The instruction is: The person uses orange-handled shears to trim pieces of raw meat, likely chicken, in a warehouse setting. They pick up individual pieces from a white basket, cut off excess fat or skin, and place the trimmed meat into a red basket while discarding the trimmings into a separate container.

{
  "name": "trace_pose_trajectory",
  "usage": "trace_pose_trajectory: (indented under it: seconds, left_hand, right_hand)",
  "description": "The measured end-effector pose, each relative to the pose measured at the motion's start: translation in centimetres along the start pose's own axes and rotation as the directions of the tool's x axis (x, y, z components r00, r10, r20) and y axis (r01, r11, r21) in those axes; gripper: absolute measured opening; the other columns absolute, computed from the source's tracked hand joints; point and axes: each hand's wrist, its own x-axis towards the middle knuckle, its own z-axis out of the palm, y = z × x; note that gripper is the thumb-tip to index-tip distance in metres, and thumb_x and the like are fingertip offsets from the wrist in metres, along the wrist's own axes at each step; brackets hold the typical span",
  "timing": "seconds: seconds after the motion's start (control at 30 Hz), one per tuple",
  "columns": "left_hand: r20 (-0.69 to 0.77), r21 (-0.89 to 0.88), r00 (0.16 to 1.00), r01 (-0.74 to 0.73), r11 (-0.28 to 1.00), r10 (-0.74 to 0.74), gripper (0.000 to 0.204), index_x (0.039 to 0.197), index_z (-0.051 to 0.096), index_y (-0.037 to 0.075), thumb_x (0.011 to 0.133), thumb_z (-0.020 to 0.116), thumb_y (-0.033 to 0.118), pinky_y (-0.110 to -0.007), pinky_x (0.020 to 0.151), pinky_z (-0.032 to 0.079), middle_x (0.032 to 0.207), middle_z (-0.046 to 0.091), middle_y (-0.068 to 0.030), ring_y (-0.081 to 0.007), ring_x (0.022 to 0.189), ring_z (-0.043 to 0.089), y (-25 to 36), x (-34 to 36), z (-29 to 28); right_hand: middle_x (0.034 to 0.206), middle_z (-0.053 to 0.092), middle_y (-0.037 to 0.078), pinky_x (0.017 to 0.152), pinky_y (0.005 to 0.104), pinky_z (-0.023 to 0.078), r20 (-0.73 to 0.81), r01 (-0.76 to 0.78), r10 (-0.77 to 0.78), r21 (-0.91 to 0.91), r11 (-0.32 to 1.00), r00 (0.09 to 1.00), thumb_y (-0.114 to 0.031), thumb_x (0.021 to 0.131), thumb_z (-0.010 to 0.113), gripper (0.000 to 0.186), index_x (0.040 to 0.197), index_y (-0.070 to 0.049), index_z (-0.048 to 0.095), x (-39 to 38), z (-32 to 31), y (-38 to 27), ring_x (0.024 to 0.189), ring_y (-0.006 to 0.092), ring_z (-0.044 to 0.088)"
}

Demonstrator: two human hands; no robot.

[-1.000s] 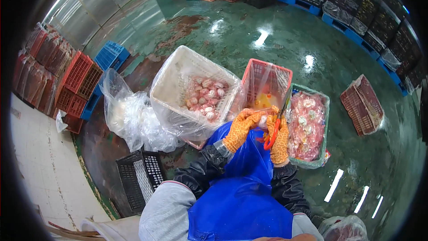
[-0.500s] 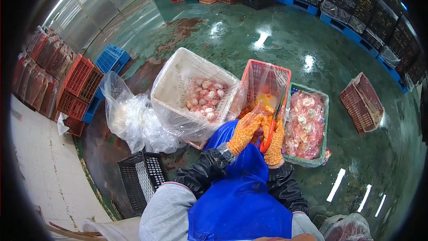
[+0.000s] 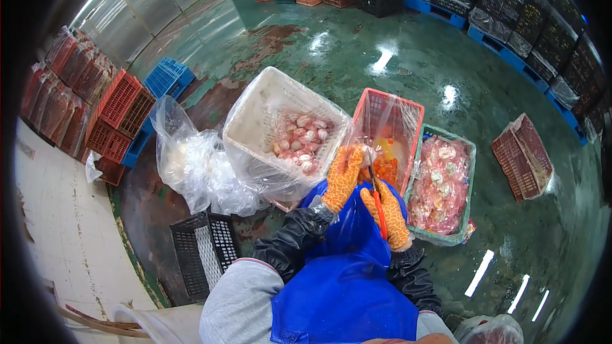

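Observation:
My left hand [image 3: 344,177], in an orange patterned glove, is closed on a small pinkish-white lump [image 3: 368,155] over the near part of a red crate [image 3: 419,129] lined with clear plastic. My right hand [image 3: 387,215], gloved the same way, grips red-handled scissors [image 3: 378,207], their blades pointing up toward the lump. Soft orange pieces [image 3: 386,170] lie on the crate's bottom. Just left, a tilted white crate [image 3: 245,118] holds many pink-and-white lumps [image 3: 303,137]. To the right, a green crate [image 3: 472,181] is filled with pink, plastic-covered pieces [image 3: 438,185].
Crumpled clear plastic [image 3: 207,169] and a black crate [image 3: 204,251] sit at left. Stacked red crates [image 3: 118,114] stand along the left wall. A dark red crate [image 3: 524,158] lies on the wet green floor at right. Wrapped black crates [image 3: 510,22] stand on blue pallets behind.
My hands have moved apart: the left went up a little, and the right drew slightly down with the scissors. The lump and the orange pieces are easier to see. The whole view has shifted slightly.

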Motion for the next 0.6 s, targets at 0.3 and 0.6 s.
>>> trace_pose_trajectory:
  seconds: [0.3,0.6]
  left_hand:
    - [0.027,-0.171,0.977,0.212,0.962,-0.211,0.023,0.099,0.056,0.008,0.090,0.052,0.029,-0.020,0.048,0.042,0.074,0.055,0.0013,-0.0056,0.060,0.050,-1.0,0.4,0.4]
    - [0.249,-0.289,0.856,0.511,0.809,-0.452,0.019,0.087,0.052,0.014,0.088,0.053,0.033,-0.023,0.031,0.027,0.051,0.046,0.0003,-0.0082,0.034,0.037,0.8,1.5,-1.3]
  right_hand:
    - [0.070,0.056,0.000,0.050,0.0197,0.040,-0.046,0.016,-0.022,-0.113,0.993,0.999,-0.027,0.086,0.059,0.031,0.107,-0.006,0.053,0.6,0.8,2.4,0.055,0.0054,0.048]
    - [0.064,0.051,0.002,0.039,0.0182,0.035,0.375,-0.436,0.285,0.425,0.793,0.882,-0.045,0.090,0.045,0.056,0.118,0.003,0.048,0.2,-2.6,-0.5,0.048,0.0066,0.044]
